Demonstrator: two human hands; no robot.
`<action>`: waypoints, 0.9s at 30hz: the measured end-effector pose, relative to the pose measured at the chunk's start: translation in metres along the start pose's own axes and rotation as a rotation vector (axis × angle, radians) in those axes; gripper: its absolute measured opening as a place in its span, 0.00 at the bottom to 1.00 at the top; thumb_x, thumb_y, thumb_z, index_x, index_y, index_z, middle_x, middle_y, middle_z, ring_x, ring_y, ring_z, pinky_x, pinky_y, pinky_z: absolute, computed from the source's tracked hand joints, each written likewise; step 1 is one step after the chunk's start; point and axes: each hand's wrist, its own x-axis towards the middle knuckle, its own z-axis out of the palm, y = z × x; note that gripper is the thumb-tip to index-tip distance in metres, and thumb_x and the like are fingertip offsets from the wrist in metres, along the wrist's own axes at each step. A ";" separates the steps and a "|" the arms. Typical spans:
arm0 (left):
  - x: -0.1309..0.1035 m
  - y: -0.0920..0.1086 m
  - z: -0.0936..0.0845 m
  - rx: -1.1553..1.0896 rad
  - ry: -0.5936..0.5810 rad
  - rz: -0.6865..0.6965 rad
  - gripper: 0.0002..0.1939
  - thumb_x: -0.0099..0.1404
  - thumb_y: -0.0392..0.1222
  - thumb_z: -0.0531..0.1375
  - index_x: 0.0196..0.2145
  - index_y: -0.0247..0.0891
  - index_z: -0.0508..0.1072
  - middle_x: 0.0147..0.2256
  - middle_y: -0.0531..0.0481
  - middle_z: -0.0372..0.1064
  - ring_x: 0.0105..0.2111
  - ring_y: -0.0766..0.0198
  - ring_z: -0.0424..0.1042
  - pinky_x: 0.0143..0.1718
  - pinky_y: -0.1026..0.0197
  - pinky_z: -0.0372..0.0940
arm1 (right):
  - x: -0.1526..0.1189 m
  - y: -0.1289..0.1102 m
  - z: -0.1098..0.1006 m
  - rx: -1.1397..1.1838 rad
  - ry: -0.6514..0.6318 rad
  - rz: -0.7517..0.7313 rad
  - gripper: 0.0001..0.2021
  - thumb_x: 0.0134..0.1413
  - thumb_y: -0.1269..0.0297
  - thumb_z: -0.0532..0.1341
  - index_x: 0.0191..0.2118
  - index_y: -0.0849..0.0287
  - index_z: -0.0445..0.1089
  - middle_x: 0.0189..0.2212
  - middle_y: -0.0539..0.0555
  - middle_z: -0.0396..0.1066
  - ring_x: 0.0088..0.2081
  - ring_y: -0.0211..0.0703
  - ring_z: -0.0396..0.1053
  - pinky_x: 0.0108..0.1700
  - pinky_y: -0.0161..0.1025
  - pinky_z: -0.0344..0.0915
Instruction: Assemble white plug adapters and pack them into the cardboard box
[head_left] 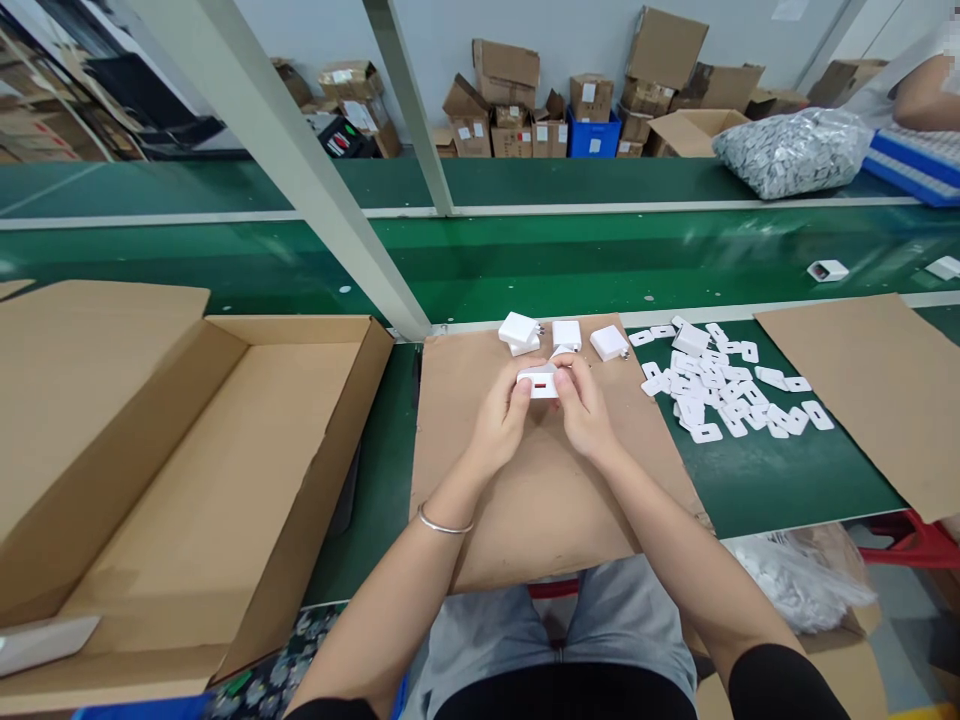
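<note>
Both my hands grip one white USB charger (pixel 541 382) above the brown cardboard sheet (pixel 510 500); its end with the port slot faces me. My left hand (pixel 501 415) pinches the left side, thumb on the near face. From the right, my right hand (pixel 583 408) closes on it the same way. Just beyond my fingers lie several more white chargers (pixel 566 335), some with metal prongs showing. To the right, a heap of small white slotted cover plates (pixel 712 380) is spread on the green table.
A large open cardboard box (pixel 300 440) stands at left. A slanted metal post (pixel 322 200) rises behind the work sheet. Across the green conveyor (pixel 600 250), a full plastic bag (pixel 795 150) sits near another person's arm (pixel 926 95). Another cardboard sheet (pixel 877 390) lies at right.
</note>
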 end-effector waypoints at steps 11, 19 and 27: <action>-0.002 0.002 0.008 -0.081 0.054 -0.008 0.20 0.76 0.55 0.52 0.48 0.39 0.76 0.47 0.44 0.78 0.48 0.58 0.76 0.49 0.57 0.70 | 0.002 0.003 0.000 -0.049 -0.006 0.007 0.26 0.63 0.34 0.55 0.43 0.55 0.68 0.33 0.50 0.67 0.37 0.44 0.66 0.38 0.40 0.62; -0.001 0.003 0.009 -0.096 0.081 -0.069 0.23 0.75 0.59 0.51 0.44 0.40 0.78 0.43 0.44 0.78 0.43 0.57 0.76 0.48 0.54 0.71 | -0.001 0.003 0.002 -0.041 0.008 0.047 0.23 0.65 0.37 0.55 0.40 0.54 0.67 0.27 0.47 0.63 0.29 0.41 0.61 0.34 0.40 0.59; 0.001 0.000 0.004 -0.138 0.084 -0.096 0.26 0.75 0.62 0.50 0.45 0.39 0.77 0.43 0.43 0.77 0.40 0.58 0.75 0.39 0.58 0.70 | -0.001 0.001 0.002 0.022 -0.084 0.027 0.21 0.65 0.41 0.57 0.48 0.54 0.66 0.33 0.50 0.69 0.33 0.42 0.65 0.36 0.40 0.63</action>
